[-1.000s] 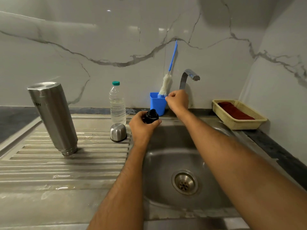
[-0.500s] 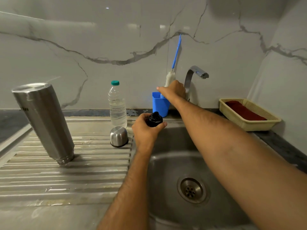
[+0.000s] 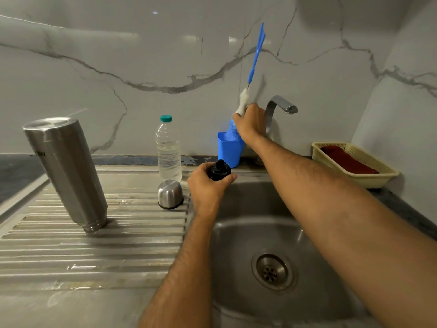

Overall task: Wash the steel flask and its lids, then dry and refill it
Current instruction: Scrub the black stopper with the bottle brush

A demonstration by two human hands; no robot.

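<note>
Washing the lids: left hand [image 3: 208, 188] holds the black lid [image 3: 219, 171], right hand [image 3: 251, 124] grips the brush [image 3: 243, 101]; next it must scrub the lid

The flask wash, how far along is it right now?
Looks done: steel flask upended on the drainboard, steel cap inverted beside it. In hand: left hand holds the black stopper; right hand lifts the brush from the blue cup. Left: scrub, dry, refill.
</note>
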